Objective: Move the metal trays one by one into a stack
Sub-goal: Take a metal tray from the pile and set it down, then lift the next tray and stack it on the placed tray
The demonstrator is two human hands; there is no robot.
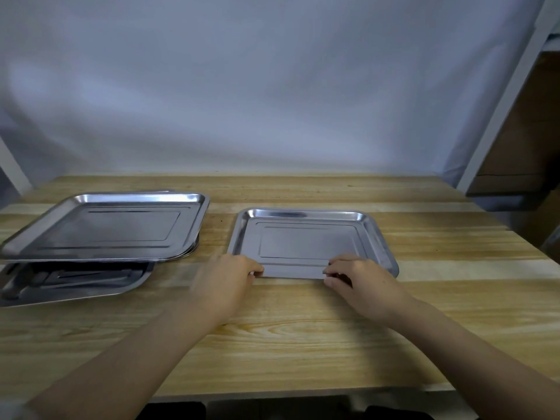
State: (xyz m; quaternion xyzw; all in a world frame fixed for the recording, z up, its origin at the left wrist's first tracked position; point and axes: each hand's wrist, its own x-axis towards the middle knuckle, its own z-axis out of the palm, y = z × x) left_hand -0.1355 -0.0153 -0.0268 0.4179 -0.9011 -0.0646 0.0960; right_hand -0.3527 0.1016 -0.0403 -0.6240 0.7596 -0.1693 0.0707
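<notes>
One shiny metal tray (pixel 309 241) lies flat on the wooden table, right of centre. My left hand (pixel 225 280) and my right hand (pixel 360 281) both pinch its near rim, the left at the near left corner, the right toward the near right. A stack of metal trays (pixel 112 227) sits at the left, its top tray tilted and lifted at the near side. Under that stack's near edge another metal tray (pixel 72 284) lies flat and pokes out toward me.
The wooden table (pixel 303 334) runs to a front edge near the bottom of the view. A pale cloth backdrop (pixel 272 86) hangs behind it. A white post and brown boxes (pixel 521 153) stand at the right.
</notes>
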